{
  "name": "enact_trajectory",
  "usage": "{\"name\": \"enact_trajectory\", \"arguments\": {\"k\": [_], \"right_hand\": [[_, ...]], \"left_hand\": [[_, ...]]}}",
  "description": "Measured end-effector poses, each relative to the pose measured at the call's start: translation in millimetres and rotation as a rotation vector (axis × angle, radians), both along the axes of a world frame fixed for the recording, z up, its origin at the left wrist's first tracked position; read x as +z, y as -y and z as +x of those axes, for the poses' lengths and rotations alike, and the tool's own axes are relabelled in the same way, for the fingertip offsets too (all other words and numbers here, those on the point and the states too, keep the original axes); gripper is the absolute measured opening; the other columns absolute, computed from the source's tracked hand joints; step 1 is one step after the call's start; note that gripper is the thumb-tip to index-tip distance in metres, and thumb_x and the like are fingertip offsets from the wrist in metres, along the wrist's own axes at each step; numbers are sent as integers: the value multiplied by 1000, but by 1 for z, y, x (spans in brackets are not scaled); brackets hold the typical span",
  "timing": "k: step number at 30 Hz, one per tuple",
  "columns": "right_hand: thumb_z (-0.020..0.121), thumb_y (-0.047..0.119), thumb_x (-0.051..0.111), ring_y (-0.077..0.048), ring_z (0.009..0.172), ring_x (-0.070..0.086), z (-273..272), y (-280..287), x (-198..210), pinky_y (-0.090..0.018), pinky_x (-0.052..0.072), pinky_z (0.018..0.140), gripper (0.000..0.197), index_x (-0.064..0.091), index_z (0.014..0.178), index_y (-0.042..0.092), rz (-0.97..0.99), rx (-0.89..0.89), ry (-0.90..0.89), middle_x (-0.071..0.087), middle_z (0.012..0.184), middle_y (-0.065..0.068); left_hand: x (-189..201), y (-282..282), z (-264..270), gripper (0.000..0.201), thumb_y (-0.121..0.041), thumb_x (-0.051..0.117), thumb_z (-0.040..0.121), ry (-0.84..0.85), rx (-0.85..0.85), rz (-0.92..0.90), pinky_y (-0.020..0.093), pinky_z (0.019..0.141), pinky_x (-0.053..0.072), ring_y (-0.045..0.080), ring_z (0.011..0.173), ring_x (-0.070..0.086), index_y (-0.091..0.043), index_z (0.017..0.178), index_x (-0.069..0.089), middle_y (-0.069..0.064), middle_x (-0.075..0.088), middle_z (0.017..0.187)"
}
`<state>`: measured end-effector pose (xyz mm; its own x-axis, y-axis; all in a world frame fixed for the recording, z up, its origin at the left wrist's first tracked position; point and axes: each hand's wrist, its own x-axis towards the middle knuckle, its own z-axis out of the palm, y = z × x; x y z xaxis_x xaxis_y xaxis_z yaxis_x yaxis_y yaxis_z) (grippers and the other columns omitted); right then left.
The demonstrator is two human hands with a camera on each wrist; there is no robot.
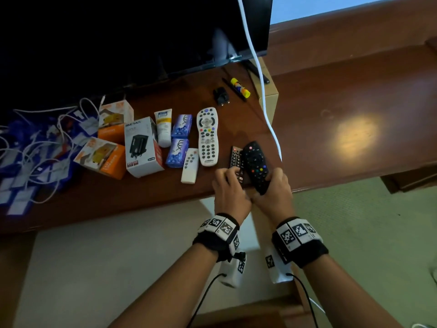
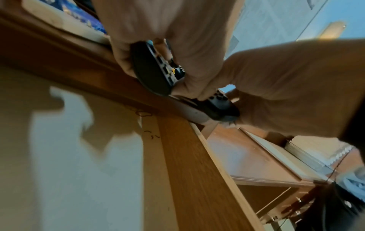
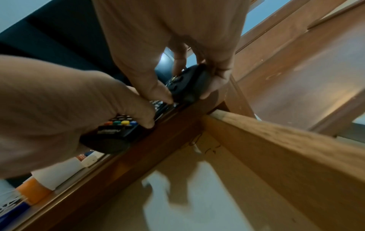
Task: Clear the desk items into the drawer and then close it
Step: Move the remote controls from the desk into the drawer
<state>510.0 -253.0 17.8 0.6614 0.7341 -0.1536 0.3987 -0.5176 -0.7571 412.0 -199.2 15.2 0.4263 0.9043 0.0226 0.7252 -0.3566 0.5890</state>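
At the desk's point(image 1: 142, 197) front edge, your left hand point(image 1: 230, 195) curls its fingers round the slim black remote point(image 1: 236, 159); your right hand point(image 1: 274, 192) grips the rounded black remote point(image 1: 255, 165), tilted across it. Lift each clear separately, then lower both into the open drawer point(image 1: 118, 268) below. Both wrists angle downward, knuckles up.

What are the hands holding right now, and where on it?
The right hand grips the rounded black remote by its near end. The left hand grips the slim black remote by its near end, at the desk's front edge.
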Motion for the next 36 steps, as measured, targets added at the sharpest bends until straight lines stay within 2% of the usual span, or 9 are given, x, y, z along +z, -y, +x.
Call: {"name": "enact_trajectory", "arguments": {"k": [3,7,12,15,19,24,29,33,36], "right_hand": [[61,9,75,-20,79,55,-14,18,-2,-28,41,65,61,32,103,18,16,-102,-144,54,94,-2],[64,8,72,-21,74,55,-35,45,-8,-25,39,58,60,39,114,13,-90,-128,-274,56,91,-6],[78,33,64,-23,74,57,-60,68,-25,-29,41,62,33,50,103,17,-260,-131,-333,61,89,-7],[79,41,63,-21,72,55,-62,71,-33,-26,39,60,33,53,102,20,-404,-101,-350,61,89,-6],[76,37,67,-27,85,62,-63,70,-47,-27,45,68,42,58,106,8,-530,-40,-366,64,99,-11],[82,39,63,-29,96,64,-65,62,-53,-28,48,74,41,64,104,3,-707,69,-314,66,106,-15],[85,37,58,-32,100,63,-68,61,-56,-29,45,73,39,64,106,5,-832,180,-232,66,109,-16],[85,30,61,-29,99,63,-66,60,-58,-27,44,69,31,64,104,6,-901,237,-193,66,108,-14],[87,27,57,-30,96,64,-63,61,-59,-27,44,69,26,65,98,5,-869,250,-168,67,105,-14]], "left_hand": [[-1,12,-21,78,-11,71,55,85,98,-141,37,79,51,26,97,51,-18,125,37,0,30,121],[-8,31,-55,74,-22,73,54,54,194,-255,32,73,50,20,89,54,-22,121,41,-6,35,114],[-26,46,-77,52,-21,69,58,61,341,-450,38,72,53,25,81,59,-21,101,42,0,58,96],[-32,51,-75,41,-18,63,67,12,436,-687,37,75,52,29,85,61,-19,104,46,4,62,95],[-47,60,-71,45,-13,62,64,-37,459,-956,34,73,49,31,89,58,-10,107,50,10,60,103],[-68,70,-65,51,-23,61,75,-115,389,-1036,36,88,49,34,104,58,-7,121,48,14,59,116],[-97,76,-71,53,-26,65,63,-198,310,-1094,33,84,52,29,97,62,-9,113,60,12,66,111],[-96,79,-75,43,-26,67,72,-223,241,-1062,27,75,48,27,95,62,-13,113,60,9,66,110],[-93,81,-75,35,-25,63,82,-257,179,-1004,27,74,45,30,99,62,-9,113,59,12,65,111]]}}
